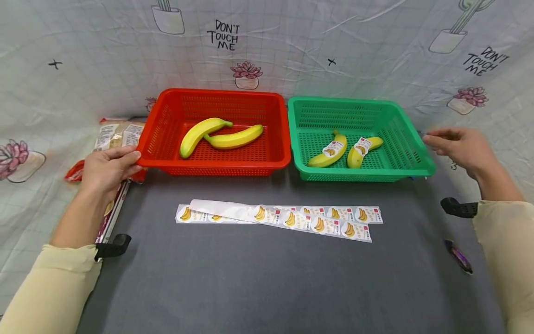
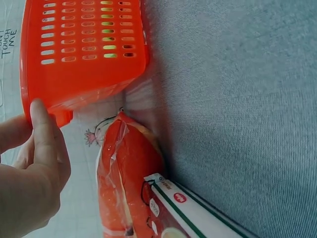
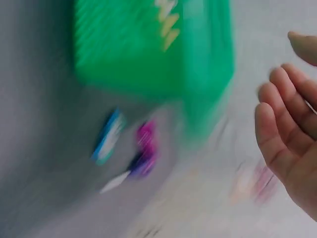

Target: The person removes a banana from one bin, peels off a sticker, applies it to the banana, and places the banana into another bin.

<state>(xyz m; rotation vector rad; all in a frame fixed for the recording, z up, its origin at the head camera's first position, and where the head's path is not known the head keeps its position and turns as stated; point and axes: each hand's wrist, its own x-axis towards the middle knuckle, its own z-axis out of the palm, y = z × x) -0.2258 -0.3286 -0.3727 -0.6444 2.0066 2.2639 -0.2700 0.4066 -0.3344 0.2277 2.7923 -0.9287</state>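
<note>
Cloth [image 1: 288, 55] reading "DON'T TOUCH ME" backs a grey counter [image 1: 250, 278] bearing banana labels [image 1: 308, 222]. At its far edge, the left grip [image 1: 107, 168] pinches the red basket [image 1: 221, 164]; the right grip [image 1: 462, 149], released, hovers by the green basket [image 1: 363, 173].

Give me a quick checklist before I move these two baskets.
1. Left hand holding the red basket: ok, fingers and thumb grip its left rim.
2. Right hand holding the green basket: not ok, it is beside the right end, apart from it.
3. Plain bananas inside the red basket: ok, both lie within its walls.
4. Stickered bananas inside the green basket: ok, both lie within.
5. Table in front free of label strips: not ok, they lie there, overlapping.
6. Plain bananas' undersides sticker-free: cannot tell, they are hidden.
</note>
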